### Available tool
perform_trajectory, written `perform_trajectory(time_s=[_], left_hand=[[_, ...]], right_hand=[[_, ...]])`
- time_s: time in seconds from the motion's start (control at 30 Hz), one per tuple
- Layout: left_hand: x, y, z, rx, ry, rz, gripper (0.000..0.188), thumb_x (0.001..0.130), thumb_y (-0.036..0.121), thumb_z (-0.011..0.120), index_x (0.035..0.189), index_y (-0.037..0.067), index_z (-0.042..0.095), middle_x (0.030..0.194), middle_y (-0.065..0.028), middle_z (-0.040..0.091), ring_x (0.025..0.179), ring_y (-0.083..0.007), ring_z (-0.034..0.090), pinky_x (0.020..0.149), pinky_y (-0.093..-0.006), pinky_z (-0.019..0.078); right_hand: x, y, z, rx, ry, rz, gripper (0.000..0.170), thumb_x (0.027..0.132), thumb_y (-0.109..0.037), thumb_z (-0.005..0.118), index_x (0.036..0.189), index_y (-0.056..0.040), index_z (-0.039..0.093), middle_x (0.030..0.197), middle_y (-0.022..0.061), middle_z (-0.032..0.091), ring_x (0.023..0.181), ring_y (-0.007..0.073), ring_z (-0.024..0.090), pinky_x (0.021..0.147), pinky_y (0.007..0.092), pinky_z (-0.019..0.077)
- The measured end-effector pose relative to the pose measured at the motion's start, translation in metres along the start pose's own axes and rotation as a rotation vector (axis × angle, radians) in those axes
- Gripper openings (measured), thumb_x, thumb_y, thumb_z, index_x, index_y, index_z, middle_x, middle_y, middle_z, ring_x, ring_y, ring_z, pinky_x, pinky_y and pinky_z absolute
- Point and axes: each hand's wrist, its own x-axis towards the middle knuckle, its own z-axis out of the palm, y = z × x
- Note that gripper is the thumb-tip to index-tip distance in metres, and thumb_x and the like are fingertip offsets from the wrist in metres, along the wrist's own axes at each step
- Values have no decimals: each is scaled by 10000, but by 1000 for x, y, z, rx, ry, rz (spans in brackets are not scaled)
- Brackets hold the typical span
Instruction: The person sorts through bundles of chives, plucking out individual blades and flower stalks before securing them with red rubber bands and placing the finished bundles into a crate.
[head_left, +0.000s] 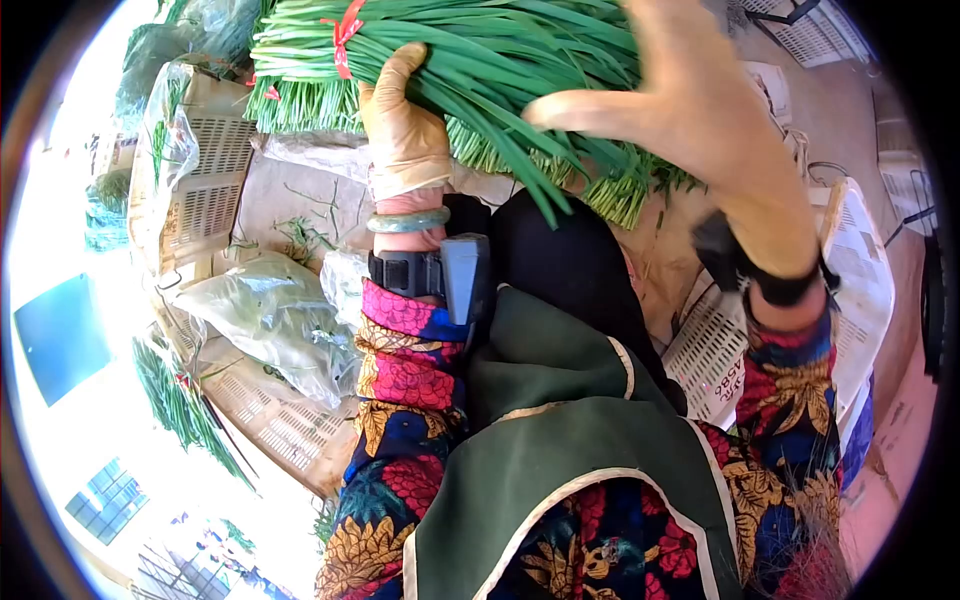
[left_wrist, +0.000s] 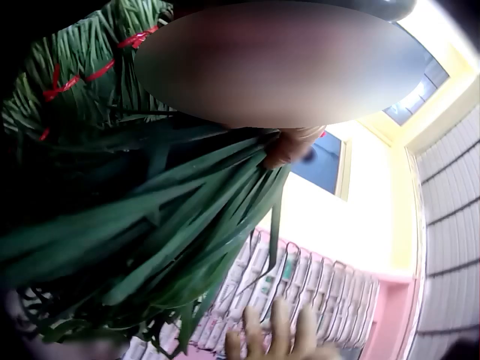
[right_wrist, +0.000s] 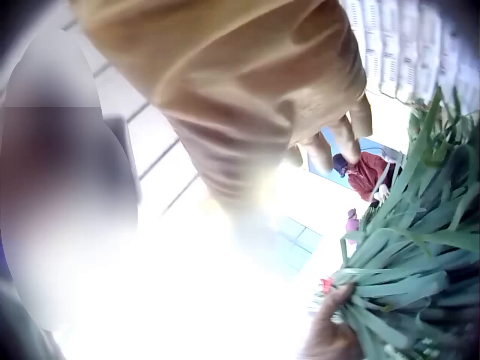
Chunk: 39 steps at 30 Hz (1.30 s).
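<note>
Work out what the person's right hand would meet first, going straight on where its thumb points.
Probably the long, flat green leaves, though the right hand might pass above them; depth is unclear.

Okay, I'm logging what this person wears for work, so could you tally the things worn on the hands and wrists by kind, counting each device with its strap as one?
Gloves: 2
Strapped-on devices: 2
Bangle: 1
Total: 5

Bundles [head_left: 305,112] are lying before the person's lap [head_left: 570,262]. To the left, 1 plastic bag [head_left: 270,310] is lying near 2 crates [head_left: 205,190]; 1 basket [head_left: 703,355] is standing right.
</note>
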Motion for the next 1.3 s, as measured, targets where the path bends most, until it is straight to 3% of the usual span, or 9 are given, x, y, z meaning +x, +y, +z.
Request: perform_trajectory(time_s=[0.03,0.13,0.23,0.27,0.47,0.67,0.8,1.1,1.3], left_hand=[[-6,-4,8,18,-1,29,248,859,52,671,1093,-25,640,1112,-129,677,1008,-271,661,955,-426,549],[-30,9,58,46,-166,95,370,917,120,655,1250,-20,575,1212,-113,652,1110,-238,623,1014,-385,500],[-29,13,45,115,-260,72,459,946,168,655,1349,-16,534,1291,-97,620,1188,-219,584,1072,-376,445],[-26,15,37,147,-290,9,467,941,159,663,1354,-12,526,1279,-97,623,1180,-219,586,1068,-377,448],[-28,10,36,265,-309,-145,493,908,74,675,1362,-1,496,1209,-92,641,1106,-215,620,979,-359,511],[-18,3,16,201,-293,-279,544,854,-84,604,1371,12,465,1198,-104,636,1057,-209,639,918,-347,548],[15,-10,-38,147,-365,-238,131,916,57,620,990,-42,662,982,-109,702,910,-206,684,890,-359,577],[1,-13,-29,163,-156,-281,100,888,19,635,958,-45,669,947,-111,696,850,-218,691,829,-346,602],[-2,-13,-29,241,-140,-207,113,885,18,636,955,-65,668,931,-113,697,827,-207,685,815,-332,596]], right_hand=[[7,0,19,-102,11,-47,1221,636,-535,866,1530,-3,227,1485,278,357,1352,451,383,1129,523,322],[24,-3,44,-101,-282,172,1200,633,-438,882,1527,4,214,1463,282,377,1299,452,447,1078,471,399],[22,29,61,279,-164,-36,981,717,-187,800,1499,26,246,1371,288,468,1211,395,548,1029,385,456],[25,38,56,560,-296,70,851,739,-69,713,1469,38,289,1261,252,566,1166,310,592,1013,359,465],[26,62,54,1121,-423,279,648,761,23,722,1366,40,490,1214,95,631,1101,153,580,987,306,470],[21,74,54,1032,-455,281,681,784,-45,779,1387,38,474,1217,88,626,1106,156,575,984,306,468],[22,78,44,599,-426,124,715,823,-219,793,1394,44,451,1225,162,628,1136,233,591,994,342,465],[-2,45,19,442,-387,250,828,861,-475,731,1415,45,401,1244,267,597,1202,340,569,1027,369,440],[-17,48,32,53,-106,-157,908,744,-352,817,1472,-25,383,1420,258,433,1308,437,425,1104,493,354]])
